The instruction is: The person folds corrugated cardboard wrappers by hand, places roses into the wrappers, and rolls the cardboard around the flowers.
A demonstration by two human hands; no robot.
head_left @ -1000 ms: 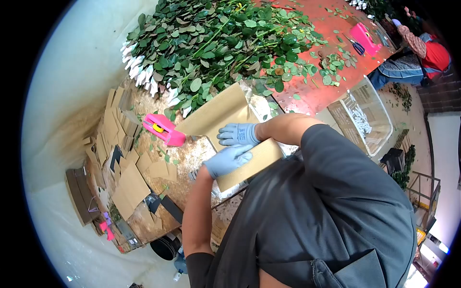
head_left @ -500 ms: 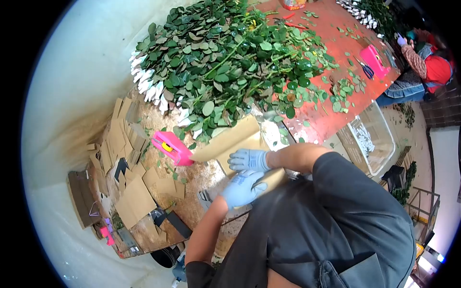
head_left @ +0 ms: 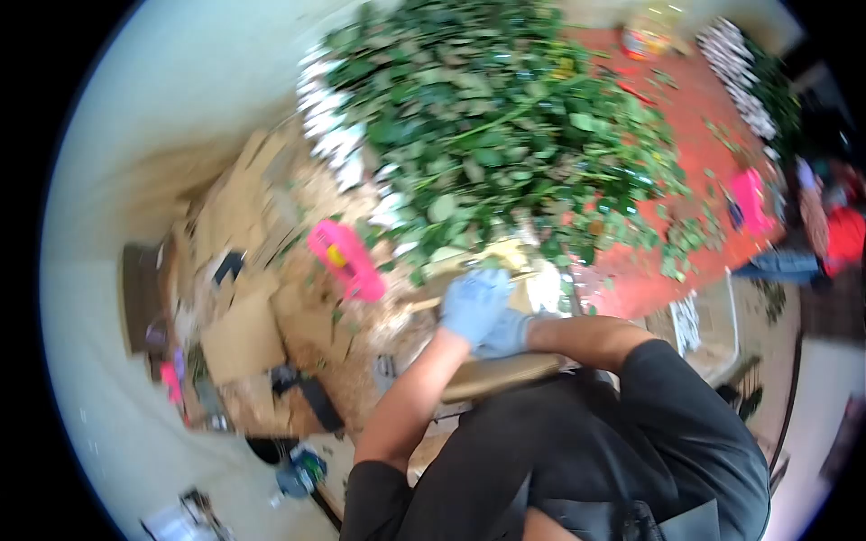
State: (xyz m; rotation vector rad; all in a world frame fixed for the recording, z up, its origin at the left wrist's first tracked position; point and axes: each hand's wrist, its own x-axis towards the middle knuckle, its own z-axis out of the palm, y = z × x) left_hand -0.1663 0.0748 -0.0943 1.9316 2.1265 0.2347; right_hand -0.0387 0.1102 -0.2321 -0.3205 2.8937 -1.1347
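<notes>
A brown cardboard sheet [head_left: 501, 374] lies bent against my front at the table edge, its far edge running under my hands. My left hand [head_left: 475, 302], in a light blue glove, is closed over that far edge, fingers curled and blurred. Just below and partly behind it is my right hand [head_left: 505, 334], also gloved, touching the cardboard; its fingers are hidden. A pink tape dispenser [head_left: 347, 260] with a yellow core stands to the left of my hands. Beyond them lies a large heap of leafy green stems [head_left: 478, 135] with white-wrapped ends [head_left: 329, 122].
Cut cardboard pieces [head_left: 239, 334] pile up on the left of the table. On the red table [head_left: 622, 288] to the right are loose leaves, a second pink dispenser [head_left: 749, 200] and a plastic jar [head_left: 649, 34]. A clear bin [head_left: 722, 338] stands below; another person [head_left: 839, 234] is at far right.
The view has shifted and blurred. My left hand has moved up and forward over the cardboard's far edge, now overlapping my right hand, which was flat on the sheet before.
</notes>
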